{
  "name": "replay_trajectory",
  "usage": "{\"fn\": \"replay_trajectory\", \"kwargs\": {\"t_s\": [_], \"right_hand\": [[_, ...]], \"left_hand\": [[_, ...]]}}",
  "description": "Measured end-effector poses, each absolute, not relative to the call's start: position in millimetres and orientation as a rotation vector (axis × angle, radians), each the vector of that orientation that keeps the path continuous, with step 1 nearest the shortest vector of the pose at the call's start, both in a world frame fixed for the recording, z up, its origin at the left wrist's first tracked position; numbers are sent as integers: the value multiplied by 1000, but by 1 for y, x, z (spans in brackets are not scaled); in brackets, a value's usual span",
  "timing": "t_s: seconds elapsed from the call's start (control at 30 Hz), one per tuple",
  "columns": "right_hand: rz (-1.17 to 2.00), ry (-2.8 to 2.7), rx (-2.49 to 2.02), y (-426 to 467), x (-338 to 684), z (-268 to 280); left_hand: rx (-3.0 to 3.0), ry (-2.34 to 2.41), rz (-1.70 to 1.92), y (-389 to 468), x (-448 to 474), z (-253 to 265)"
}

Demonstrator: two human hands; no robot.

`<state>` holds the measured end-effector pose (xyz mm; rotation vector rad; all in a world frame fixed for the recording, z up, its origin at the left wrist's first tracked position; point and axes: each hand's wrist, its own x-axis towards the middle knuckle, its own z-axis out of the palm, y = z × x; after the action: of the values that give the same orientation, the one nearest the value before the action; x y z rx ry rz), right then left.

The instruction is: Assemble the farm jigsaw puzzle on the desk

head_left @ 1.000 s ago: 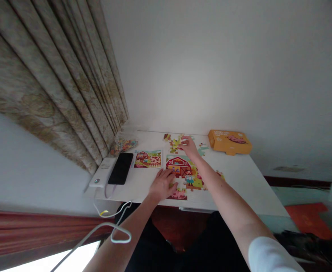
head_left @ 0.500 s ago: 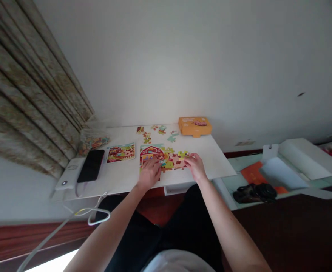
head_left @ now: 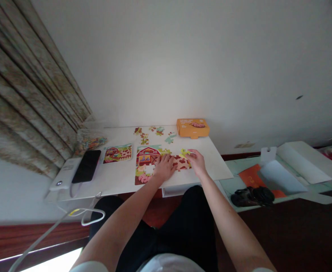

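A partly joined jigsaw puzzle (head_left: 147, 151) with a red barn, a pink pig and a brown-spotted cow lies on the white table. My left hand (head_left: 165, 168) rests flat over its middle, fingers spread, hiding part of the picture. At the puzzle's upper right, my right hand (head_left: 196, 160) pinches a yellow-green puzzle piece (head_left: 184, 153) by its right side. Loose puzzle pieces (head_left: 170, 138) lie behind the puzzle. To the left is a reference picture card (head_left: 117, 153) showing the same barn scene.
An orange box (head_left: 193, 128) stands at the table's back. On the left are a black phone (head_left: 87, 166), a white box (head_left: 64, 175) and a clear bag of pieces (head_left: 90, 141). A white cable (head_left: 49, 234) hangs at lower left. Dark shoes (head_left: 252, 196) sit beyond the right edge.
My left hand has slid right, from the barn to the puzzle's middle, uncovering the pig. My right hand keeps the yellow-green piece near the upper right edge. The view has shifted slightly.
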<state>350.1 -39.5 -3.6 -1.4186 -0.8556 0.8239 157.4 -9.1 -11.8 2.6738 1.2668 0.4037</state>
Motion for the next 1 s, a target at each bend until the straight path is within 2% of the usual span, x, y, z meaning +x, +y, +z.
{"fn": "replay_trajectory", "kwargs": {"t_s": [0.27, 0.47, 0.63, 1.0], "right_hand": [[987, -1264, -1561, 34, 359, 0], [1124, -1400, -1612, 56, 366, -7], [1048, -1480, -1638, 56, 368, -17], [646, -1698, -1712, 45, 359, -25]], "left_hand": [[2665, 1291, 435, -13, 157, -10], [2636, 1289, 470, -13, 158, -9], [2631, 1290, 483, -13, 158, -12], [2626, 1206, 386, -11, 158, -17]]}}
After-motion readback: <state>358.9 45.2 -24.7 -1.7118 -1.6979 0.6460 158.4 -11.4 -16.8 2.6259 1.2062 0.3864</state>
